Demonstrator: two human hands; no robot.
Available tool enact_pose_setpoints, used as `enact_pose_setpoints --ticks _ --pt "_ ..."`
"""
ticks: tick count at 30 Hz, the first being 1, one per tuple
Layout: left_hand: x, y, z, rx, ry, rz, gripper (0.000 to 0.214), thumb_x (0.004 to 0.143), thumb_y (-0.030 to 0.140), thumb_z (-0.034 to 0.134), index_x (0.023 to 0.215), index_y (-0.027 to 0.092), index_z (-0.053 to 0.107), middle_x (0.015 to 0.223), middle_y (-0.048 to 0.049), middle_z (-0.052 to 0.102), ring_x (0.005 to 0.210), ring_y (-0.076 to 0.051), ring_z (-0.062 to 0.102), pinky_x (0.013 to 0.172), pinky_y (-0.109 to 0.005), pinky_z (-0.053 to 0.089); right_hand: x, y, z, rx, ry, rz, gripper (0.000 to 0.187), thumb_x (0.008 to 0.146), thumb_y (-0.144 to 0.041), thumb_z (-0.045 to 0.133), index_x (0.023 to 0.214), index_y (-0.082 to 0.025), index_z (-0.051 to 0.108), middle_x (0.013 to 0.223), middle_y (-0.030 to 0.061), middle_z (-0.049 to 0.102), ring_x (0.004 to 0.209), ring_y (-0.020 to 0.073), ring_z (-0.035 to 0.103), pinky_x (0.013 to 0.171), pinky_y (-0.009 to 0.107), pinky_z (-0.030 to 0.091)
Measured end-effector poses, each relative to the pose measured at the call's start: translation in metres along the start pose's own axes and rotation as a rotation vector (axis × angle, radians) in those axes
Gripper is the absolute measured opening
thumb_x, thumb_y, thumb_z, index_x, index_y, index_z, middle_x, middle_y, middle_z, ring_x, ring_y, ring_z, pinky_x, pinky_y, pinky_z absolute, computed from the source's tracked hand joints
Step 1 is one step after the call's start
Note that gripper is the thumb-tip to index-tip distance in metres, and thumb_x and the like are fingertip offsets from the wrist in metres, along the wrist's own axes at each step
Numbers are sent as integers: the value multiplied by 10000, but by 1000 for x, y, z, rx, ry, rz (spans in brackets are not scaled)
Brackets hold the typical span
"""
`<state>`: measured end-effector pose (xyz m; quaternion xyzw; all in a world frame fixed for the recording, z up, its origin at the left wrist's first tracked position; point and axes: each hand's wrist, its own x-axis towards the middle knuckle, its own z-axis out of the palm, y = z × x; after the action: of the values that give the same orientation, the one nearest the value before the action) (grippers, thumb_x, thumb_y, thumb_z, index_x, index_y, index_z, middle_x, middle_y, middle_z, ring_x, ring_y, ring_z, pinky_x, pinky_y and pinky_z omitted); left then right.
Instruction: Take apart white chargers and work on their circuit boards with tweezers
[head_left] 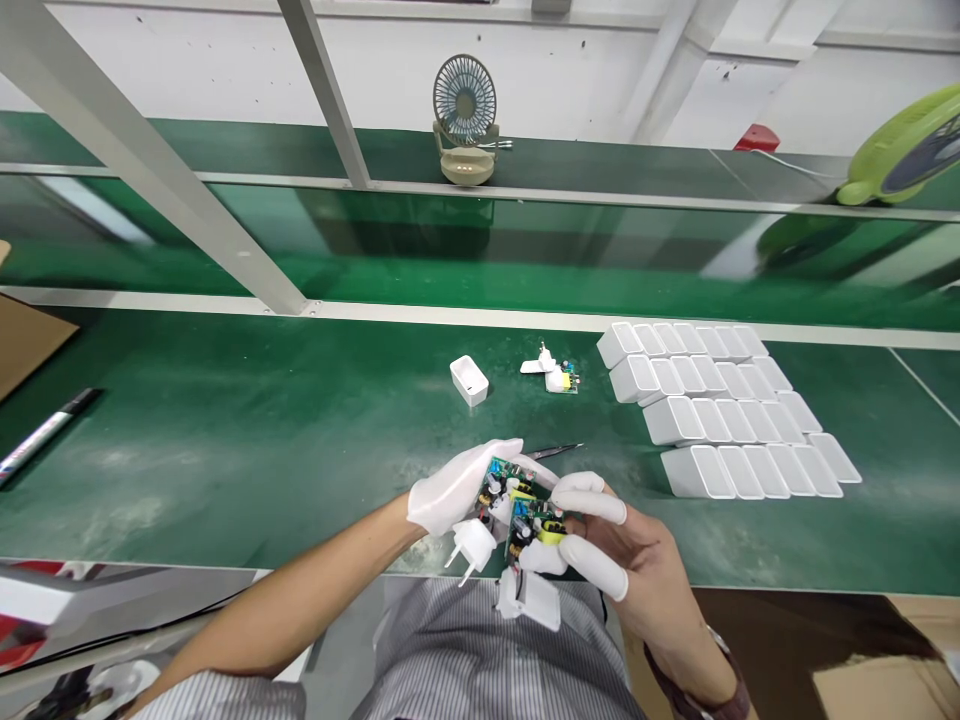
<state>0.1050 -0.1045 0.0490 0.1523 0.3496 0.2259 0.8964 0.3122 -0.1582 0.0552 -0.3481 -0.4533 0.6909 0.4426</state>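
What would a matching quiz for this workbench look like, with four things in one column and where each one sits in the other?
Things:
1. desk fan
2. marker pen
3. rows of white casings
4. circuit boards

Places:
A. held between the left hand and the right hand
B. far left of the green bench
C. on the raised shelf at the back
D. right side of that bench

Pairs: 1-C, 2-B, 3-D, 4-A

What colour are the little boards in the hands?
The circuit boards are green, dotted with blue, yellow and black parts; the head view shows it best.
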Motion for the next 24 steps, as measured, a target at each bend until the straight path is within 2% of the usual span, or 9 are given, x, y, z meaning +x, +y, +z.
enact_pose_setpoints --ticks 6,13,24 --pt "0 -1 -3 -15 -11 -11 545 903 542 548 1116 78 737 989 -155 764 848 -258 710 816 -333 526 -2 -2 1 36 -12 8 311 872 -162 701 1135 -327 718 1171 58 504 813 139 582 720 310 578" --pt "1 0 -3 -3 -30 -8 543 921 534 523 1112 73 736 1042 -172 757 903 -285 714 865 -371 519 -1 -4 1 32 -15 7 321 876 -143 695 1134 -332 717 1171 52 494 819 129 586 750 313 577" --pt "0 1 -1 37 25 -2 545 894 553 551 1081 81 751 983 -164 763 836 -262 710 828 -361 538 -1 -4 2 49 -29 -3 332 888 -135 677 1155 -330 711 1164 47 485 809 124 586 742 308 583"
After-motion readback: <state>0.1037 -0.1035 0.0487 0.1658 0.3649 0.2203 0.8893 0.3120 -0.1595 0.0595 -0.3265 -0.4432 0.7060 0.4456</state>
